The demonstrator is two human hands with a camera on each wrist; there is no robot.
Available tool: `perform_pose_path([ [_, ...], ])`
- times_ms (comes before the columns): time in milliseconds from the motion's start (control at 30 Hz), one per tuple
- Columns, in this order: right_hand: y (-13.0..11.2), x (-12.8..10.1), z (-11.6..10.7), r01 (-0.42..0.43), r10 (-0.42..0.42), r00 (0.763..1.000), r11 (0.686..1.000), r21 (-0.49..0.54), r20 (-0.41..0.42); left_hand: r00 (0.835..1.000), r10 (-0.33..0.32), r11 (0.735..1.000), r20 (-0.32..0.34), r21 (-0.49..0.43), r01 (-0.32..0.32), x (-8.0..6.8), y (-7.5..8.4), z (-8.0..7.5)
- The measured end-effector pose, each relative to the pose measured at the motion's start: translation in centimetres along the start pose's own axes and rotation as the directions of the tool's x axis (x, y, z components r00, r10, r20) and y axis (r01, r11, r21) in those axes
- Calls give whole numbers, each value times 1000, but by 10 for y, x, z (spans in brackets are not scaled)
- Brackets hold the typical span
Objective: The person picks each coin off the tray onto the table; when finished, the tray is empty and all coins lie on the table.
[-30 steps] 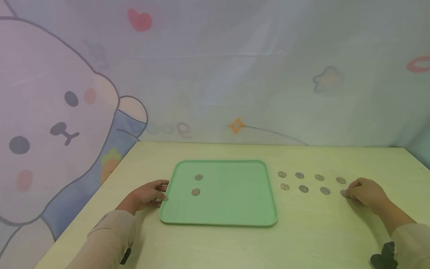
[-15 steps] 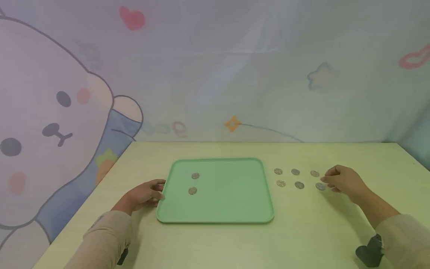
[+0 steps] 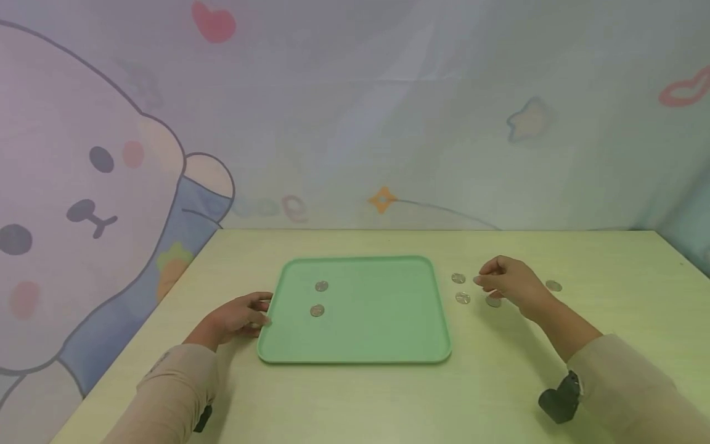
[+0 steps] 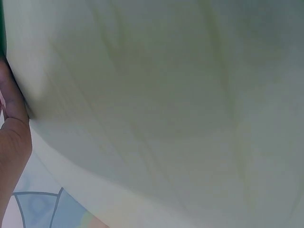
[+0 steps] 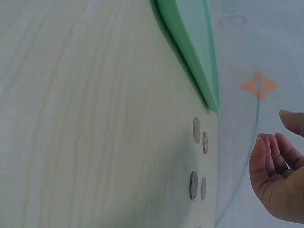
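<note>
Right of frame centre, the right hand (image 3: 510, 285) hovers over table coins (image 3: 460, 288), grip narrow, contents unclear. The left hand (image 3: 235, 319) touches the green tray (image 3: 360, 345), grip relaxed.

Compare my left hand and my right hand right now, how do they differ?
The left hand rests low on the table, fingers against the green tray at its left edge; the right hand is raised above the coins to the tray's right. The left touches no coin; the right's curled fingers seem to pinch something small, though I cannot make out a coin there. Both wear beige sleeves.
</note>
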State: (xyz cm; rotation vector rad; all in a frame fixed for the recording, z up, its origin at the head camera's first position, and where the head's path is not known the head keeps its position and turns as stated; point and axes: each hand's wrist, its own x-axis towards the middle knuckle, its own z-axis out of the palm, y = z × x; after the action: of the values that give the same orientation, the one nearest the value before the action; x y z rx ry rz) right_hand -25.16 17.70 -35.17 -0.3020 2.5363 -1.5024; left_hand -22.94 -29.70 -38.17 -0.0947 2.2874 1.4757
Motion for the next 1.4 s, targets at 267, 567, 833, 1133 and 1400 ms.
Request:
perform_pose_path([
  [267,-20,19,32,46,-48,999,996,72,22,1000,-8,1000,-3,-10,8,1,-1,0],
  [567,-38,33,65,56,-68,996,983,174,65,1000,6,1000,-8,-10,-6,0,-2,1],
  [833,-50,45,93,66,-88,992,971,231,86,1000,9,1000,5,-11,-9,-2,0,2],
  [1133,-59,60,127,39,-72,992,958,285,106,1000,20,1000,18,-23,-20,-4,0,3],
  [1400,-73,74,152,9,-45,992,956,293,118,1000,13,1000,6,-21,-13,-1,0,-1],
])
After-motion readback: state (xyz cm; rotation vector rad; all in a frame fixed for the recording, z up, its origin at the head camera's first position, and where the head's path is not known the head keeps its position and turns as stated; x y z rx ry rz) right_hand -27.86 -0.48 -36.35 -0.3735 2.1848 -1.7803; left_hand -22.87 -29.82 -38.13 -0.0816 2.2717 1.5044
